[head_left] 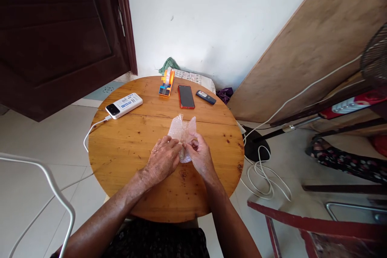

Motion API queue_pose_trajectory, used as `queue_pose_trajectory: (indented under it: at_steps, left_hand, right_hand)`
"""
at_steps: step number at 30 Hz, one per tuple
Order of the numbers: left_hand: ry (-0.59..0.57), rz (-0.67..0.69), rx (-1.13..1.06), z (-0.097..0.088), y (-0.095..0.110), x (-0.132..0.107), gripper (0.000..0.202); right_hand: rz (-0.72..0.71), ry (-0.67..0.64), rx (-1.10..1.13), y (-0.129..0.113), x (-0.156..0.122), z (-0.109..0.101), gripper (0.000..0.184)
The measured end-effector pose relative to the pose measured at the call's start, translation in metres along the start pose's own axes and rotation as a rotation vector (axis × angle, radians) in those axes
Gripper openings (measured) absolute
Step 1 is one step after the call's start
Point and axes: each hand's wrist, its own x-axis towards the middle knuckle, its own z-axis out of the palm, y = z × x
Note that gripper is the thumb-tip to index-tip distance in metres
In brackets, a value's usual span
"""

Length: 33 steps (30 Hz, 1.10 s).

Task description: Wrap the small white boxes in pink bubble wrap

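Note:
A piece of clear bubble wrap (182, 129) lies on the round wooden table (127, 145), folded up between both hands. My left hand (163, 160) rests on the table with its fingers closed on the wrap's lower left edge. My right hand (200, 155) pinches the wrap's lower right side with thumb and fingers. The upper part of the wrap stands free above the fingers. Whether anything is inside the wrap is hidden.
At the table's far side lie a white power bank (124, 105) with a white cable, an orange tape dispenser (167, 82), a red-edged phone (186, 96) and a small dark device (206, 97). A wooden board (308, 48) leans on the wall. Coiled white cable (263, 173) lies on the floor.

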Motion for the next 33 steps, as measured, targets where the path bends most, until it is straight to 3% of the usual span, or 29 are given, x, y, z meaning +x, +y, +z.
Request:
queue_pose_trajectory:
  at_steps: [8, 12, 16, 20, 23, 29, 33]
  left_hand:
    - [0.14, 0.003, -0.204, 0.012, -0.009, -0.001, 0.027]
    - [0.222, -0.036, -0.237, 0.019, -0.01, -0.003, 0.046]
    - [0.261, -0.089, -0.247, 0.019, -0.014, -0.008, 0.044]
    - [0.246, -0.158, -0.389, 0.012, -0.019, -0.014, 0.044]
    - [0.23, -0.252, -0.452, 0.009, -0.016, -0.012, 0.033]
    - [0.153, -0.395, -0.354, 0.01, -0.004, 0.002, 0.008]
    - [0.176, -0.38, -0.27, 0.014, -0.004, 0.004, 0.012]
  right_hand:
    - [0.041, -0.091, 0.132, -0.014, -0.011, 0.005, 0.054]
    - [-0.068, -0.143, 0.037, -0.016, -0.024, 0.002, 0.058]
    - [-0.165, -0.2, -0.15, -0.017, -0.031, 0.0, 0.067]
    - [-0.199, -0.211, -0.285, -0.018, -0.034, 0.001, 0.073]
    - [-0.23, -0.206, -0.369, -0.018, -0.035, 0.004, 0.075]
    - [-0.291, -0.247, -0.422, -0.017, -0.038, 0.001, 0.075]
    - [-0.279, -0.262, -0.368, -0.02, -0.029, -0.014, 0.069]
